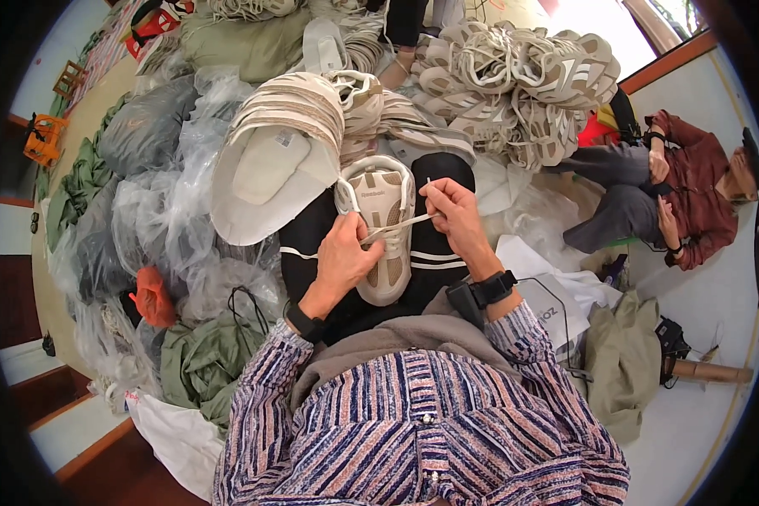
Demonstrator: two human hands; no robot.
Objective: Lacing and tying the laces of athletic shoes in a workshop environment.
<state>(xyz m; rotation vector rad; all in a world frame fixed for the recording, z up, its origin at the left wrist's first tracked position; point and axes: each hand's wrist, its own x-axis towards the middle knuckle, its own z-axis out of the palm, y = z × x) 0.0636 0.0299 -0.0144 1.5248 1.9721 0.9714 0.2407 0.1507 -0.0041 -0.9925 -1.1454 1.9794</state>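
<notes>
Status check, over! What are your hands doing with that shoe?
Left hand and right hand both pinching the lace. Beige shoe resting on lap. Nothing in the way, over.

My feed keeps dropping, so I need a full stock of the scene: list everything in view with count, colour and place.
shoe: one, beige and white, on the person's lap
lace: one, white, stretched across the shoe between both hands
shoe piles: many, beige and white, stacked ahead and to the right
plastic bags: several, clear and grey, heaped on the left
green cloth: one bundle, olive, lower left
orange bag: one, among the plastic bags
seated person: one, dark red top and grey trousers, far right
wrist bands: two, black, one per wrist
left hand: resting on the shoe, pinching the lace
right hand: pulling the lace end
</notes>
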